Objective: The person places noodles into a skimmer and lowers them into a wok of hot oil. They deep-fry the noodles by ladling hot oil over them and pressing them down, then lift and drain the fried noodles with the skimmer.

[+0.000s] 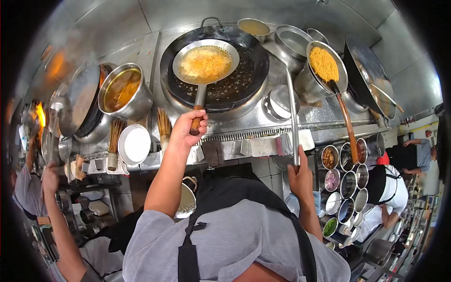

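Left hand point(190, 126) closed around the wooden grip of a round metal strainer point(201, 95), its bowl holding frothy golden strands point(206, 65) within the dark, glossy wok point(169, 54). Right hand point(301, 177) wrapped round the lower end of a smooth, straight metal rod point(292, 113). Second strainer point(346, 113), wooden-handled, bears tangled yellow strands point(324, 64) over a cylindrical steel pot point(306, 82).

Bare left forearm point(164, 176) angles forward from bent elbow, left hand point(190, 128) curled into a fist; right hand point(300, 175) farther back, clasped, forefinger point(301, 154) extended.
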Tool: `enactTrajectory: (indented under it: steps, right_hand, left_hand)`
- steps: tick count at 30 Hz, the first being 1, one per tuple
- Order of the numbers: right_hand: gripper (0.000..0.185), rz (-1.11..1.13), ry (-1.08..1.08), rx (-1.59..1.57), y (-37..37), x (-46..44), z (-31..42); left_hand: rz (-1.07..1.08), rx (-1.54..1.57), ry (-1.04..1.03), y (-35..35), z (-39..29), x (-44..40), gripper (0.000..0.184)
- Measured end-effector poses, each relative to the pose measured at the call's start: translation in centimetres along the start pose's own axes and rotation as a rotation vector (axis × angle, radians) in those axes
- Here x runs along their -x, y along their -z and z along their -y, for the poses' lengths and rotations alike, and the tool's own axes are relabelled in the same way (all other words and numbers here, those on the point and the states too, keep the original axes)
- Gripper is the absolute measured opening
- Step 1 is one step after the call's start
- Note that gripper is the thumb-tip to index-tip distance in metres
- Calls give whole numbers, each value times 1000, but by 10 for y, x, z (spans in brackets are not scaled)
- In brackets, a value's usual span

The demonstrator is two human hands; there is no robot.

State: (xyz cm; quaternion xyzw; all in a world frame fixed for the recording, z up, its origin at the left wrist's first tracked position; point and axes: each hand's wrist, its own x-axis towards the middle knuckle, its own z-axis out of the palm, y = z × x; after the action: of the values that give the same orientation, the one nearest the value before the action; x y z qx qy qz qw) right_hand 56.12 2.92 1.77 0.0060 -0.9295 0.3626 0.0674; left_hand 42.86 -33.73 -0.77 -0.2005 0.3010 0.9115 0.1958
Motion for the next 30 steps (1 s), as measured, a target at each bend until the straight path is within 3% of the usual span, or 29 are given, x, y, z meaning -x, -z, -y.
enactTrajectory:
  steps: [4,7,8,11,13,15,18,22,30]
  right_hand:
    - [69,122,-274,189,0,32,-44]
    - [69,146,-310,255,-12,46,-77]
    - [63,168,-311,178,-10,49,-86]
    - [54,100,-640,-670,-28,42,-141]
    - [31,-60,-784,-1012,-66,28,-202]
    - [28,113,-938,-1143,-107,9,-244]
    - [34,441,-1064,-1000,-198,-13,-328]
    - [35,467,-1048,-831,-231,-47,-306]
    - [37,467,-1016,-745,-226,-64,-293]
  left_hand:
    - [-37,-29,10,5,-1,-4,11]
    - [-10,-26,13,-2,-1,0,12]
    - [-12,-25,33,-2,-3,0,12]
    - [-25,-18,65,-4,-6,3,14]
    - [-12,-23,71,-3,-7,4,18]
    - [-4,-33,71,-2,-7,4,20]
    - [-33,-36,56,-4,-5,7,23]
    - [-48,-54,33,-9,-4,5,26]
    - [-53,-79,14,-10,-2,8,28]
